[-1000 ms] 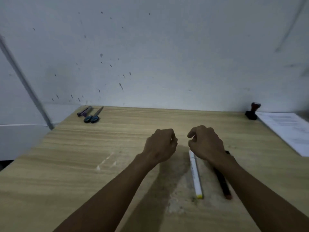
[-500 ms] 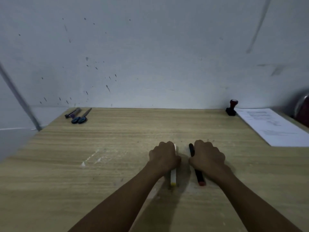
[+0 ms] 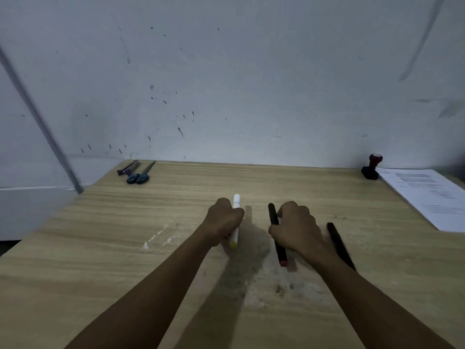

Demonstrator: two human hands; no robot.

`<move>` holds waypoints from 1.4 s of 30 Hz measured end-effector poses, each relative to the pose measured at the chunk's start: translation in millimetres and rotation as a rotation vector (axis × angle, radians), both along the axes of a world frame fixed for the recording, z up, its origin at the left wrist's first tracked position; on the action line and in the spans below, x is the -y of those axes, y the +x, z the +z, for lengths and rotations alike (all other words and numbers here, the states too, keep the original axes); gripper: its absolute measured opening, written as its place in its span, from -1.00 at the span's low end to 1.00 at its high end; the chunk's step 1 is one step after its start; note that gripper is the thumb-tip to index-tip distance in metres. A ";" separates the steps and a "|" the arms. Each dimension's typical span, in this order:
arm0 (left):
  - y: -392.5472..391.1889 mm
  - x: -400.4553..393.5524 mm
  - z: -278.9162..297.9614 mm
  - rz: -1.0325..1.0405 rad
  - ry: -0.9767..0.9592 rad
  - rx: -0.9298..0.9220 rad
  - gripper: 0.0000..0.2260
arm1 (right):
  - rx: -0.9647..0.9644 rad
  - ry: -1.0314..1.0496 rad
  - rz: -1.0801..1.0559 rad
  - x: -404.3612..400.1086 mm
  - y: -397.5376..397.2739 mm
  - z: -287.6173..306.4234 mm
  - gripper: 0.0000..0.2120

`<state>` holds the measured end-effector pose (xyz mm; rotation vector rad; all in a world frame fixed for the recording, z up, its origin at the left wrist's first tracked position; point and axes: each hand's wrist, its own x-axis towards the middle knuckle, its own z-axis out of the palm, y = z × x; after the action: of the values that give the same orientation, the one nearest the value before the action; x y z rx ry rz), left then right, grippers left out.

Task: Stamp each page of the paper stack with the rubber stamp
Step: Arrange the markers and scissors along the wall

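A white marker (image 3: 236, 222) is gripped by the left hand (image 3: 222, 220), a black marker (image 3: 276, 235) by the right hand (image 3: 294, 226). Stamping is not begun; the stamp (image 3: 371, 167) beside the paper stack (image 3: 427, 195) at 2 o'clock must be reached.

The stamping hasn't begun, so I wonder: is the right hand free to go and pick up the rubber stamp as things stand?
Probably not yet. The right hand grips a black marker, so its fingers are occupied. The rubber stamp stands at the table's far right beside the paper stack, with bare table between; once the marker is released, the path looks open.
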<state>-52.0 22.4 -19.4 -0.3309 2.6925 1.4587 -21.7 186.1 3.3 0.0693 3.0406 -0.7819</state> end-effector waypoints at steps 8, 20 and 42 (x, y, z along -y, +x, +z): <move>-29.0 104.5 17.0 0.132 -0.191 -0.089 -0.84 | 0.023 -0.109 0.103 82.7 -32.5 10.7 -0.73; -121.1 222.6 4.8 0.213 -0.648 -0.110 -0.76 | -0.031 -0.192 0.226 211.5 -133.8 -4.2 -0.73; -199.1 256.9 -13.0 0.137 -0.714 -0.168 -0.82 | -0.174 -0.260 0.279 313.6 -256.1 -46.0 -0.87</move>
<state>-251.1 -234.6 -32.4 -0.4416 3.3003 0.4983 -277.8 -127.5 -42.7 -0.4339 2.9715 -1.1987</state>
